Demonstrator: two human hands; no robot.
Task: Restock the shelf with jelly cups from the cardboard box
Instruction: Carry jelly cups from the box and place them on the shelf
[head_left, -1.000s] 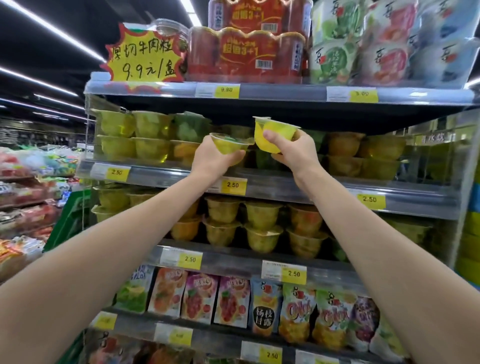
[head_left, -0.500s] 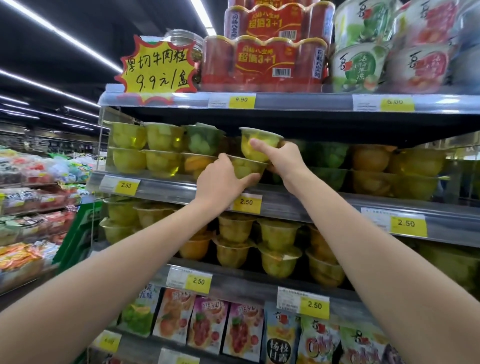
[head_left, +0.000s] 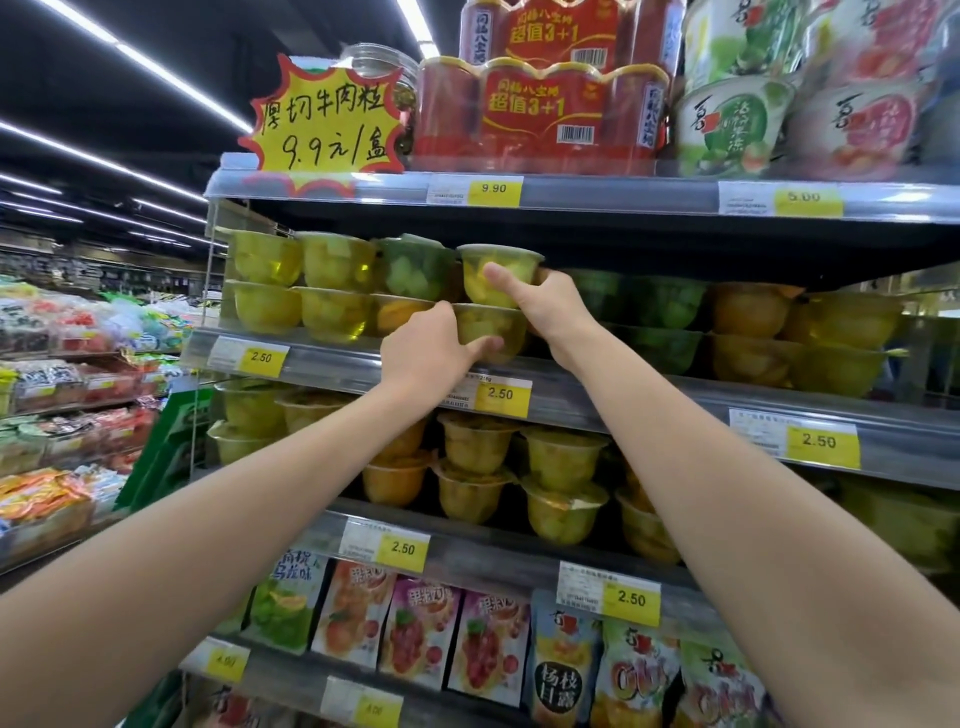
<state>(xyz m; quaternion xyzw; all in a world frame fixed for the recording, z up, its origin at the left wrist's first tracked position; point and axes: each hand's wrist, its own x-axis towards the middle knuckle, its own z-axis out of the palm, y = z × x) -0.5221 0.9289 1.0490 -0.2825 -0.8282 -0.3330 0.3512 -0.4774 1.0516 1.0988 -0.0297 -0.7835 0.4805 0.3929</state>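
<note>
Jelly cup (head_left: 493, 260) pinched by right hand (head_left: 550, 306); second cup (head_left: 485, 325) directly below, gripped by left hand (head_left: 426, 358), seemingly on shelf (head_left: 623, 395).

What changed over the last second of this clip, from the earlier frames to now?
The left hand moved the lower cup forward onto the shelf; the right hand brought the upper cup in directly above it. Both hands keep their grip. The neighbouring stacks stayed put.

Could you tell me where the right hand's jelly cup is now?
Head view, centre: the jelly cup sits above the lower cup in the left hand, right of a green cup.
</note>
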